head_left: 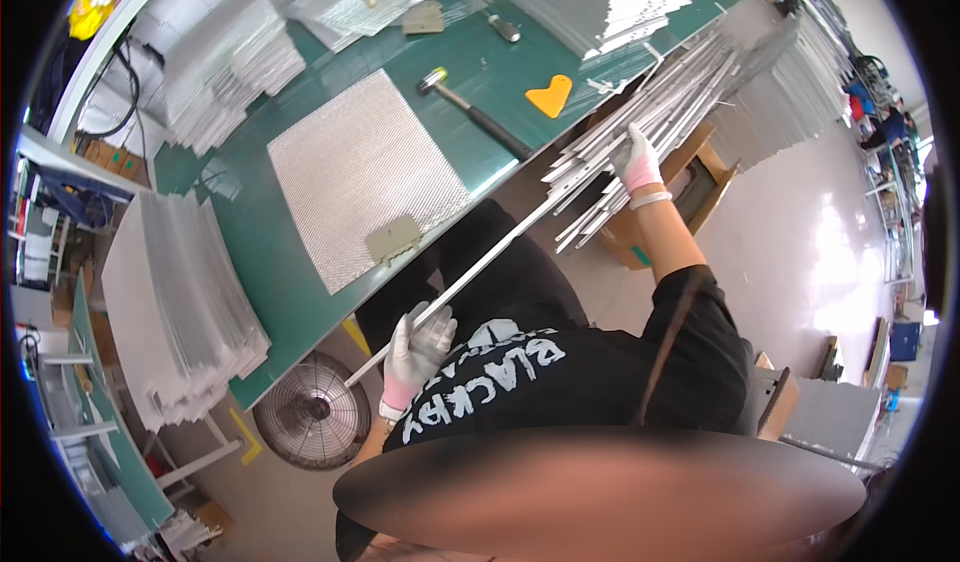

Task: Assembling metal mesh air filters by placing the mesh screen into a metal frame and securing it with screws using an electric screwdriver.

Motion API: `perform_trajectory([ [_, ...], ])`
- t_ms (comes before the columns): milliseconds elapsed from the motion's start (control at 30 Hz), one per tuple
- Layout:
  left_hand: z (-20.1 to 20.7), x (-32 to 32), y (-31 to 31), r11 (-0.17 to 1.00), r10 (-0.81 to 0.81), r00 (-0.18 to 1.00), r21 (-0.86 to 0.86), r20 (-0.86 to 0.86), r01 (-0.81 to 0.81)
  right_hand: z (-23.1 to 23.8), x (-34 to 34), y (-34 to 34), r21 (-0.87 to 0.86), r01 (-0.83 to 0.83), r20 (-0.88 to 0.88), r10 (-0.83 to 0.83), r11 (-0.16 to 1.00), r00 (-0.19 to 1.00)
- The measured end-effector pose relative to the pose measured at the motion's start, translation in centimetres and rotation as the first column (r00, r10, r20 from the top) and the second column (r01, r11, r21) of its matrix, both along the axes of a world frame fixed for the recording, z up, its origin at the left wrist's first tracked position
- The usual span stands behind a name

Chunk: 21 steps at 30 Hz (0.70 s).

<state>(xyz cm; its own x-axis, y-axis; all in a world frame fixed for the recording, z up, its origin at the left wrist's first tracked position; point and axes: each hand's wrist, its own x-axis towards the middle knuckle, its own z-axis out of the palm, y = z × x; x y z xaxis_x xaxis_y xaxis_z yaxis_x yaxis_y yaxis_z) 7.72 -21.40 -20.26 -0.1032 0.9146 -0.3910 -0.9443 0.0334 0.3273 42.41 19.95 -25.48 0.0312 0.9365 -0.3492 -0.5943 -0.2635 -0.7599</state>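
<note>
A long, thin metal strip [489, 256] slants across the front of my body. My left hand [418, 353], in a white and pink glove, grips it near its lower end, the strip passing between thumb and fingers. At the strip's upper end my gloved right hand [637, 165] is closed, beside a pile of loose metal strips [660, 97]; its fingertips are partly hidden. A silvery mesh panel [355, 167] lies flat on the green table [245, 217], with a small greenish-grey plate [394, 239] on its near edge.
A black-handled hammer [480, 117], a yellow scraper [549, 96] and a screwdriver [503, 28] lie on the table. Stacked panels [180, 307] stand at left; others [225, 72] lie behind. A floor fan [318, 409] sits below the table's near corner. An open cardboard box [700, 187] stands under the strips.
</note>
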Motion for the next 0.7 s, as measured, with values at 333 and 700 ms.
perform_trajectory([
  [333, 3.9, -4.3, -0.3, 0.862, 0.488, 0.586, 0.463, -0.647, -0.206, 8.2, 5.7, -2.1, 0.262, 0.099, -0.313, -0.013, 0.960, 0.950],
  [700, 7.1, -5.2, 0.0, 0.977, 0.212, 0.289, 0.207, -0.934, -0.049, 25.9, -11.3, -10.8, 0.581, -0.003, -0.447, 0.322, 0.814, 0.834],
])
